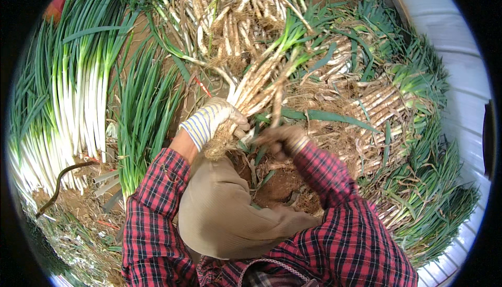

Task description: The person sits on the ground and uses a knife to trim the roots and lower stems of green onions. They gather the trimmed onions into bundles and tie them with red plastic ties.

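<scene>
A striped work glove covers my left hand (pixel 223 120), which is closed round the root end of a bunch of green onions (pixel 257 81) over my knee. The stalks carry soil and point away from me, up and to the right. My right hand (pixel 284 140), in a dirt-stained glove, is blurred just right of the bunch's lower end, below a lone stalk (pixel 277 102). Whether its fingers hold that stalk cannot be told. Fine roots (pixel 217 145) hang beneath my left hand.
Clean white-stemmed green onions (pixel 80 102) lie at the left, beside a shorter green bunch (pixel 143 106). Soil-covered onions (pixel 235 20) are heaped ahead, and more unpeeled ones (pixel 376 110) at the right, by pale sheeting (pixel 455 47). A curved dark stick (pixel 59 185) lies lower left.
</scene>
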`<state>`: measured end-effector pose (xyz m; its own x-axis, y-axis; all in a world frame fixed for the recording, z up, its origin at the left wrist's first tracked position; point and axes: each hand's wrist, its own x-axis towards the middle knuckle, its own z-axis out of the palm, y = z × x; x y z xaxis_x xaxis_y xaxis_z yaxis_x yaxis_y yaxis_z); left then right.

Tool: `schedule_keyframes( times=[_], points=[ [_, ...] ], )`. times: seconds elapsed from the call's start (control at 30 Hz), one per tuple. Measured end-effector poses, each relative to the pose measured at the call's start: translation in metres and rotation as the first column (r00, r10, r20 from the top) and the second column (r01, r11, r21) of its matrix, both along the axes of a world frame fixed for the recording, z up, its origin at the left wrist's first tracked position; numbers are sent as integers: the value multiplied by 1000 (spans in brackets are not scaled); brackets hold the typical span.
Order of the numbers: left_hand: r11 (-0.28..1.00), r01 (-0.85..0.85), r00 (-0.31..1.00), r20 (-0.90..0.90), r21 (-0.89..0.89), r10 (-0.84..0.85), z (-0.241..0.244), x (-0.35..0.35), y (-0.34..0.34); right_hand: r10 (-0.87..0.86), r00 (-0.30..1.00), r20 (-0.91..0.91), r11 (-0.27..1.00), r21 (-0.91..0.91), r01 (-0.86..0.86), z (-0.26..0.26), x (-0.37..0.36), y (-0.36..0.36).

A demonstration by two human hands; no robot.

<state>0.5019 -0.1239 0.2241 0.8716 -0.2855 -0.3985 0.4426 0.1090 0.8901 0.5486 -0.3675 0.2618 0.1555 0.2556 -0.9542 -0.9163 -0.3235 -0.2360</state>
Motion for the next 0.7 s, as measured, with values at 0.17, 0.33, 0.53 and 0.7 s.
schedule_keyframes(
  times=[0.17,0.33,0.53,0.7],
  points=[
    [964,124,990,36,233,-136,42,-3,-6,398,868,296,903,44,-428,43,-57,62],
    [678,322,924,-62,661,-377,110,-27,-5,409,835,369,857,160,-490,71,-96,81],
    [752,184,961,44,633,-272,216,-113,5,157,456,876,652,255,-714,184,-39,48],
    [228,175,781,7,958,-625,332,-215,18,64,-180,982,234,-190,-954,248,-100,113]
  ],
)
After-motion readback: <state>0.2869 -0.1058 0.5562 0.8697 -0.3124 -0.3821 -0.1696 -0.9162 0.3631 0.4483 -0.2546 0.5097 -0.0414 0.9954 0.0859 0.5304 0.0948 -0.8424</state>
